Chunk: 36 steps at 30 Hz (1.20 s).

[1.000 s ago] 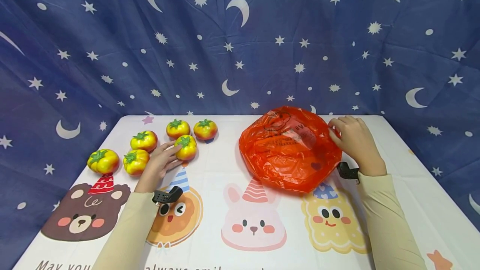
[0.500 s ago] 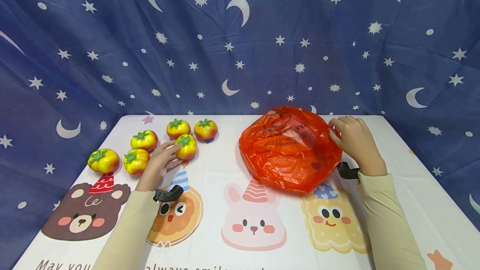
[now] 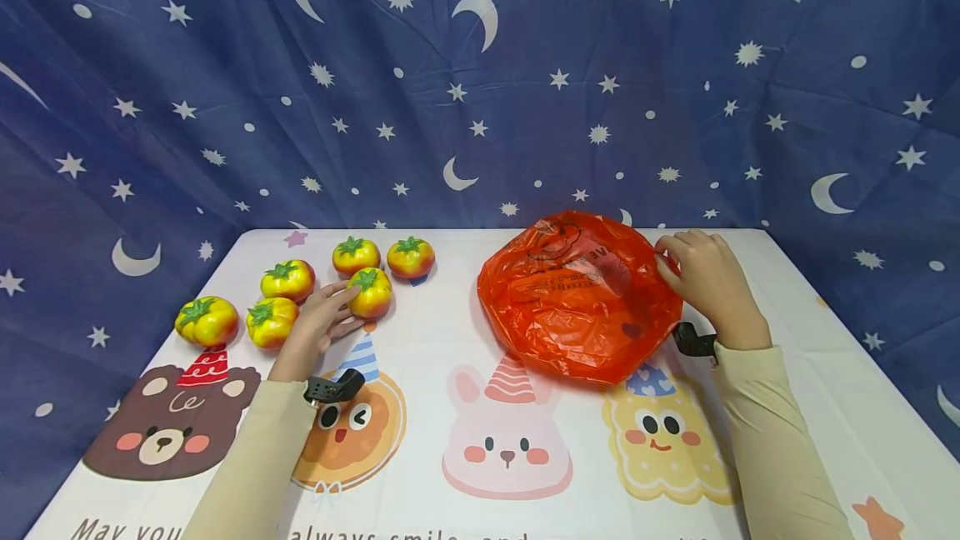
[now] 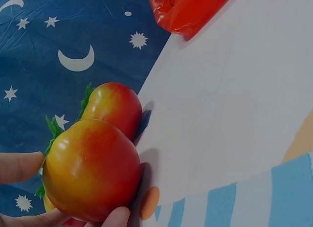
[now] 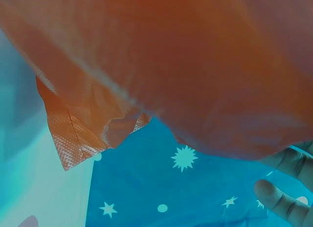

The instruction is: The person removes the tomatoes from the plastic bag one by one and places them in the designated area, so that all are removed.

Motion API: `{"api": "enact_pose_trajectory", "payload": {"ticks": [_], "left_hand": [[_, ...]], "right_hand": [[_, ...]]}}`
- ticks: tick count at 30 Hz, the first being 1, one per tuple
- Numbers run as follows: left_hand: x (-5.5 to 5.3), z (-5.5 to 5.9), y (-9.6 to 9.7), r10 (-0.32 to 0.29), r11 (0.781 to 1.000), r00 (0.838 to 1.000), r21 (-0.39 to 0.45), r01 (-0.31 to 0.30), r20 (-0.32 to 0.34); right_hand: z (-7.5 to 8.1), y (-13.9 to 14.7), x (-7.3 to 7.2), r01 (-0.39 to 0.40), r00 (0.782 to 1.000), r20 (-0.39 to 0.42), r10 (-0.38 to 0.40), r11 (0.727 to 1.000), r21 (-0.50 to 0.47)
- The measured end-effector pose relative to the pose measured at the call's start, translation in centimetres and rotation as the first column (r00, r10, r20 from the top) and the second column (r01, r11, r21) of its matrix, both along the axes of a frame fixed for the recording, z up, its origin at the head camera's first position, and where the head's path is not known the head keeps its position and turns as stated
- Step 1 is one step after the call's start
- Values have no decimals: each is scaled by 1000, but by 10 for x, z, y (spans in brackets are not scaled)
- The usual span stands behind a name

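Observation:
My left hand [image 3: 318,327] grips a yellow-and-red tomato [image 3: 372,293] with a green leafy top at the back left of the table. The left wrist view shows its fingers [image 4: 22,167] spread round the sides of the fruit. A large red plastic bag [image 3: 566,311] lies crumpled right of centre, its upper part printed. My right hand [image 3: 708,282] is at its right edge, fingers bent, thumb against the bag. Up close the film [image 5: 161,56] fills most of the right wrist view and covers one fingertip, while a second fingertip [image 5: 266,188] stands apart from the edge.
More tomatoes stand about the left hand: two behind the held one [image 3: 356,257] [image 3: 411,259] and several others to its left [image 3: 207,322]. The white tablecloth [image 3: 420,457] carries cartoon prints. A blue curtain [image 3: 420,165] with stars and moons rises behind the table.

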<state>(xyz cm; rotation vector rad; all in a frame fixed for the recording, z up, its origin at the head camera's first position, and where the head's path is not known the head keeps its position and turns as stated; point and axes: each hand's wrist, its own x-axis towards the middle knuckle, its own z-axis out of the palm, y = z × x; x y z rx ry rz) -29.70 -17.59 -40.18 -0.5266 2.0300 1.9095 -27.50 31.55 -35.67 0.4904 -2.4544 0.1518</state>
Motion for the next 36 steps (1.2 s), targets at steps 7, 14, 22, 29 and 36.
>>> {"api": "enact_pose_trajectory", "payload": {"ticks": [7, 14, 22, 29, 36], "left_hand": [[1, 1, 0, -12, 1000, 1000, -2, 12, -15], [3, 5, -1, -21, 1000, 1000, 4, 22, -23], [7, 9, -4, -42, 999, 999, -15, 42, -22], [10, 12, -6, -52, 998, 998, -30, 51, -35], [19, 18, -9, -97, 993, 992, -70, 92, -80]], "right_hand": [[2, -3, 1, 11, 1000, 16, -11, 1000, -4], [2, -3, 2, 15, 999, 31, -15, 1000, -13], [3, -3, 1, 7, 1000, 16, -7, 1000, -10], [3, -1, 0, 14, 1000, 18, -14, 1000, -6], [1, 1, 1, 35, 999, 32, -35, 999, 0]]}}
